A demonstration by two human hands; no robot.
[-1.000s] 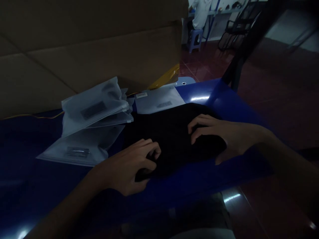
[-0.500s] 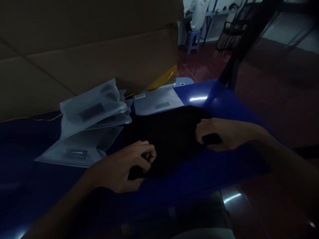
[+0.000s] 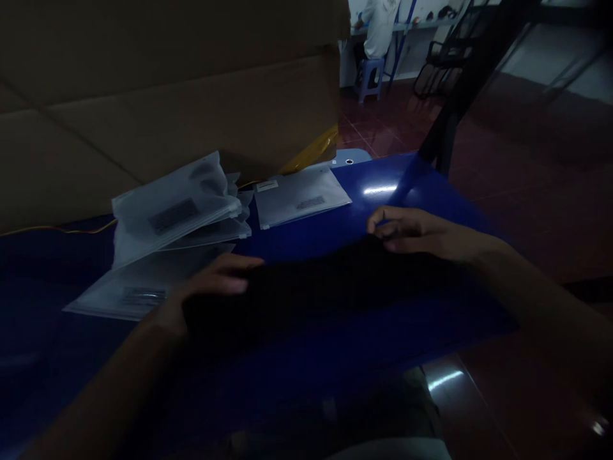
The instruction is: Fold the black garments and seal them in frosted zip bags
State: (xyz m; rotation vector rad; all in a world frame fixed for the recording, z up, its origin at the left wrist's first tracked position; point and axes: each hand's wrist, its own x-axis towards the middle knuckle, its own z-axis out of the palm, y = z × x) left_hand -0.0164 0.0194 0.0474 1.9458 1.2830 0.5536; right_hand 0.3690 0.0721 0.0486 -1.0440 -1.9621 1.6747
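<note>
1. A black cloth (image 3: 316, 281) lies stretched in a long band between the two hands, across the blue table top (image 3: 431, 204). In the dim light its folds and outline are hard to make out, and whether it is lifted clear of the table cannot be told.
2. The right hand (image 3: 421, 233) is curled at the cloth's far edge, its fingers (image 3: 387, 229) pinching the fabric.
3. The left hand (image 3: 205, 287) has its fingers extended over the cloth's near end, with the cloth across the palm. Whether it is gripping cannot be told.
4. Just beyond the left hand lies a frosted zip bag (image 3: 138, 297), and above it a stack of similar frosted zip bags (image 3: 172, 217) overlaps it.
5. Ahead of the gap between the hands, a flat frosted bag (image 3: 299, 199) carries a white label (image 3: 267, 185).
6. Further ahead, a large cardboard box (image 3: 143, 102) stands tilted at the table's far side, with yellow plastic (image 3: 311, 153) at its lower corner. A thin yellow wire (image 3: 62, 230) runs along the table beside the box.
7. Well beyond the right hand, across a red tile floor (image 3: 383, 124), a seated co-worker (image 3: 380, 25) in white occupies a blue stool (image 3: 368, 76), near a black chair (image 3: 443, 70).
</note>
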